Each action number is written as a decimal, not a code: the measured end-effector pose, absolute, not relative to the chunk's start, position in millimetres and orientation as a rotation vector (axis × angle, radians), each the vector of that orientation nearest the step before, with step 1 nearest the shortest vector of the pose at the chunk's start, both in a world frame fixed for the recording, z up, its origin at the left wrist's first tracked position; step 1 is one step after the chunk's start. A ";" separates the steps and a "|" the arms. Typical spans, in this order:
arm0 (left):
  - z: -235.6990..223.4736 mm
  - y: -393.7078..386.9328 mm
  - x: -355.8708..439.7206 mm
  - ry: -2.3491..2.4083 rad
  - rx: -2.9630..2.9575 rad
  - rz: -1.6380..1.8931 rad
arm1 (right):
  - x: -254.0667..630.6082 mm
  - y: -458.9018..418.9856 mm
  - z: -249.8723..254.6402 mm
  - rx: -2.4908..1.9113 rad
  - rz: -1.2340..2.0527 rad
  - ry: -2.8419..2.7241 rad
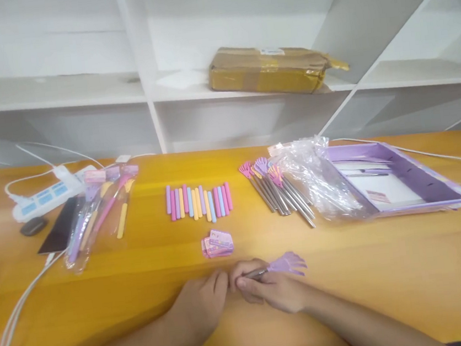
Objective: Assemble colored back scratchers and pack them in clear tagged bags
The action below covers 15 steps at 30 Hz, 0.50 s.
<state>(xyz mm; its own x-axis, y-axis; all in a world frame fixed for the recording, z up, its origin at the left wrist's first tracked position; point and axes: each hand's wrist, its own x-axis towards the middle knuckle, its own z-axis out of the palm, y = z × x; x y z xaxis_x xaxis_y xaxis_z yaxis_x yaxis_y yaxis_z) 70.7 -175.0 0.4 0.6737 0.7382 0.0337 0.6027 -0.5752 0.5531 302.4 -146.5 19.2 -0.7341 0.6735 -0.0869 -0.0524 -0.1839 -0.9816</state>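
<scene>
A back scratcher with a purple hand-shaped head and a metal shaft is gripped in my right hand, its head pointing right. Against it, my left hand is closed where the shaft's other end would be; its fingers hide what they hold. Just beyond my hands lies a small stack of pink and purple cards. Farther back is a row of coloured handle sleeves in purple, pink, blue and yellow. To their right is a pile of back scratchers with metal shafts and coloured heads.
Clear plastic bags lie beside an open purple box at right. At left are bagged back scratchers, a phone, a power strip and white cables. A taped cardboard box sits on the shelf.
</scene>
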 end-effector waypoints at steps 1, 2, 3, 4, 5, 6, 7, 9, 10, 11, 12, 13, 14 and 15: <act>0.7 -174.3 69.6 1.112 2.550 0.366 | 303.1 -144.2 18.8 -0.720 2.019 -1.533; 2.3 -172.9 68.4 1.180 2.693 0.383 | 304.5 -141.9 18.7 -0.709 2.063 -1.461; 5.0 -171.1 67.5 1.230 2.803 0.408 | 305.9 -140.1 18.7 -0.686 2.095 -1.400; 8.2 -169.3 66.7 1.254 2.877 0.432 | 307.0 -139.1 18.8 -0.662 2.114 -1.366; 11.7 -167.6 66.0 1.263 2.919 0.458 | 307.6 -139.2 18.9 -0.635 2.126 -1.370; 14.9 -165.9 65.4 1.248 2.940 0.471 | 307.8 -140.3 19.1 -0.608 2.130 -1.412; 17.8 -164.3 64.6 1.214 2.946 0.465 | 307.5 -142.3 19.4 -0.588 2.117 -1.472; 22.7 -160.6 62.0 1.127 2.945 0.432 | 306.0 -148.6 20.5 -0.571 2.054 -1.563; 24.9 -158.1 60.3 1.081 2.948 0.417 | 305.0 -152.4 21.2 -0.573 2.001 -1.578; 27.2 -155.1 58.3 1.033 2.958 0.416 | 304.1 -156.1 22.2 -0.577 1.938 -1.585; 29.9 -151.6 56.4 0.984 2.975 0.430 | 303.4 -159.7 23.5 -0.579 1.868 -1.590; 33.0 -147.8 54.5 0.933 2.998 0.457 | 303.1 -162.6 25.1 -0.573 1.802 -1.612; 36.6 -143.5 52.8 0.882 3.024 0.484 | 303.0 -164.7 26.9 -0.556 1.742 -1.653; 40.8 -139.1 51.3 0.837 3.053 0.508 | 303.4 -166.0 28.9 -0.537 1.687 -1.702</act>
